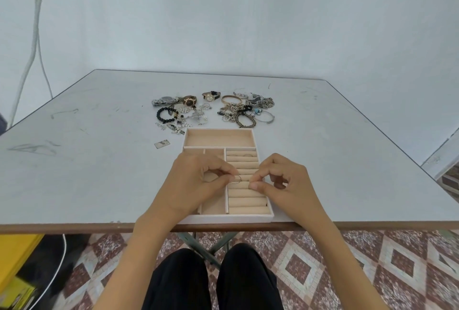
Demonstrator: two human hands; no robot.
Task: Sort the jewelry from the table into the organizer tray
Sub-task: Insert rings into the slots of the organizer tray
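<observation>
Both hands hover together over the middle of the organizer tray [223,219], forearms reaching in from the near table edge and converging above it. The left hand [193,180] is over the tray's left compartments, back of the hand up and fingers curled. Its thumb and forefinger pinch a thin ring [237,179], which stands on edge above the ring rolls [246,200] on the tray's right side. The right hand [285,180] is above those rolls too, knuckles raised and fingers curled under, with thumb and forefinger tips pressed together just beside the ring. Whether they touch the ring or grip anything of their own cannot be made out. The two hands are close but not touching, with the ring between them. In the slot farthest along the rolls there seem to be two small rings, too faint to be sure of. The wide compartment at the tray's far end shows only its beige lining. Beyond the tray's far wall, the unsorted jewelry pile [213,108] of watches, bangles, chains and beaded bracelets is spread on the table [87,160]. A small flat tag [162,143] lies just off the tray's far left corner.
</observation>
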